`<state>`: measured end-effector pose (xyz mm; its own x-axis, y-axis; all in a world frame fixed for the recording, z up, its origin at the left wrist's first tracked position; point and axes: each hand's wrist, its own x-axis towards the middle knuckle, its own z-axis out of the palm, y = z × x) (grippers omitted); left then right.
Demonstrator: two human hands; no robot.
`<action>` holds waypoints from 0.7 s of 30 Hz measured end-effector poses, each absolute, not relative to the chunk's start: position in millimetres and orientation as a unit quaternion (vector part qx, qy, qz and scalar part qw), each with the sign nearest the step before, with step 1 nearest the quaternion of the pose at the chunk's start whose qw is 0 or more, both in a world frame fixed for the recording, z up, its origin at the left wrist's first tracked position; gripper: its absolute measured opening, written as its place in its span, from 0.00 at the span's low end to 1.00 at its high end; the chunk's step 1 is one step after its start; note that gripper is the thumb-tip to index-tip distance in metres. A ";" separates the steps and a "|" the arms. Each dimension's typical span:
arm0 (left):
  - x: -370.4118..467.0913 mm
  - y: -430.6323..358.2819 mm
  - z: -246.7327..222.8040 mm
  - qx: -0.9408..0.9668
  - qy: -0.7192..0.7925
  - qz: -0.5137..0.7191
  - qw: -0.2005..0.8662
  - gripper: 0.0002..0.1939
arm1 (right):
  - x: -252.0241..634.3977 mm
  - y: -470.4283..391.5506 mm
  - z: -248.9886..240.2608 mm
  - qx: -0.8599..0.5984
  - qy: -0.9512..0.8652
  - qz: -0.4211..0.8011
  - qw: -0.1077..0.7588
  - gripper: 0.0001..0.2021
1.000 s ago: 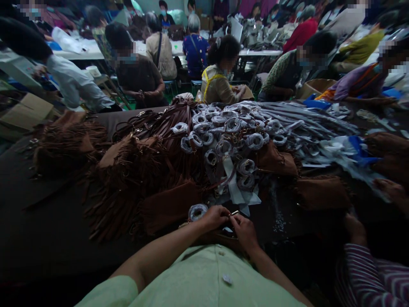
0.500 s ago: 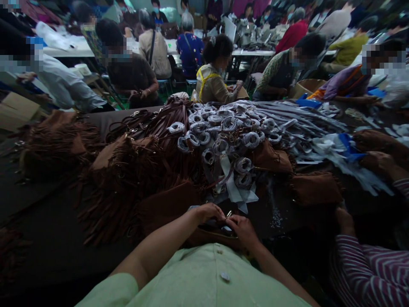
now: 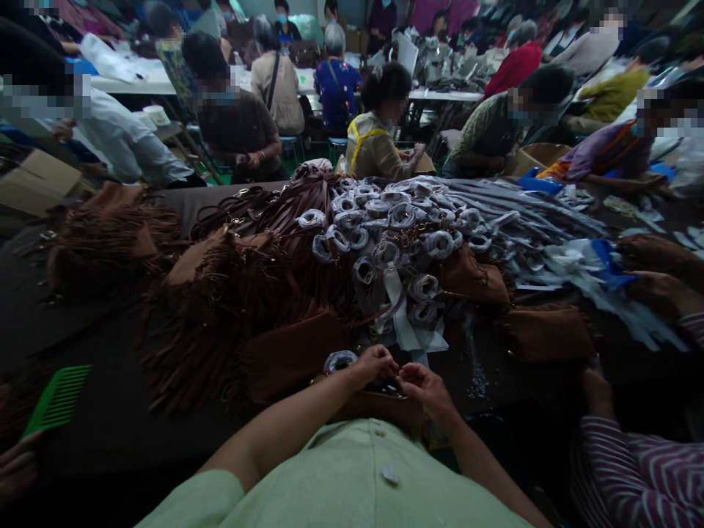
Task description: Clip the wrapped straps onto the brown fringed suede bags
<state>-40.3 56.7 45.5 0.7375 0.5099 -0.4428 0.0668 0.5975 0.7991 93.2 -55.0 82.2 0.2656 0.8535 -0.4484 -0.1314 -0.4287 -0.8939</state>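
My left hand (image 3: pixel 376 364) and my right hand (image 3: pixel 427 387) meet fingertip to fingertip above a brown bag (image 3: pixel 374 408) held close against my shirt. The fingers of each hand are pinched together. What lies between them is too small and dark to make out. Just left of my left hand sits a coiled strap in clear wrapping (image 3: pixel 339 360). A flat brown bag (image 3: pixel 297 350) lies beyond my left forearm.
Wrapped strap coils (image 3: pixel 388 255) are heaped mid-table, with fringed brown bags (image 3: pixel 220 275) to their left. At lower left a co-worker's hand (image 3: pixel 19 466) holds a green comb (image 3: pixel 59 400). At right, a person in striped sleeves (image 3: pixel 610 455) touches another brown bag (image 3: pixel 550 334).
The metal clasp seen between my fingertips no longer shows. My hands have shifted slightly and the wrapped coil beside them is more exposed. A green comb in a co-worker's hand has appeared at left.
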 end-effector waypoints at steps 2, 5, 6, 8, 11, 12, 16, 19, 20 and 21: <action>-37.9 53.7 41.3 0.430 0.330 0.140 0.829 0.19 | 93.1 -54.2 85.5 -0.676 -0.273 0.515 0.451 0.19; -35.0 49.7 40.1 0.431 0.329 0.147 0.827 0.19 | 94.0 -51.7 85.8 -0.700 -0.230 0.491 0.464 0.21; -34.5 48.6 41.3 0.429 0.326 0.148 0.829 0.19 | 94.8 -50.7 85.5 -0.701 -0.213 0.490 0.472 0.22; -34.1 46.8 45.3 0.428 0.315 0.151 0.834 0.19 | 96.7 -48.7 85.8 -0.695 -0.197 0.497 0.481 0.24; -34.3 44.9 52.2 0.435 0.301 0.153 0.835 0.18 | 99.1 -45.5 90.6 -0.692 -0.200 0.497 0.484 0.25; -34.3 44.5 54.4 0.439 0.300 0.155 0.833 0.18 | 99.6 -44.5 93.0 -0.693 -0.204 0.494 0.484 0.25; -35.1 43.5 60.7 0.452 0.302 0.166 0.823 0.16 | 99.6 -41.8 101.1 -0.708 -0.210 0.479 0.475 0.26; -36.5 43.1 63.3 0.452 0.301 0.166 0.823 0.15 | 99.3 -42.4 103.1 -0.713 -0.213 0.470 0.475 0.26; -37.0 43.0 64.2 0.450 0.302 0.165 0.824 0.16 | 99.4 -43.0 103.3 -0.713 -0.218 0.468 0.475 0.26; -37.5 42.9 65.2 0.449 0.304 0.164 0.824 0.16 | 99.5 -43.7 103.3 -0.713 -0.226 0.465 0.474 0.25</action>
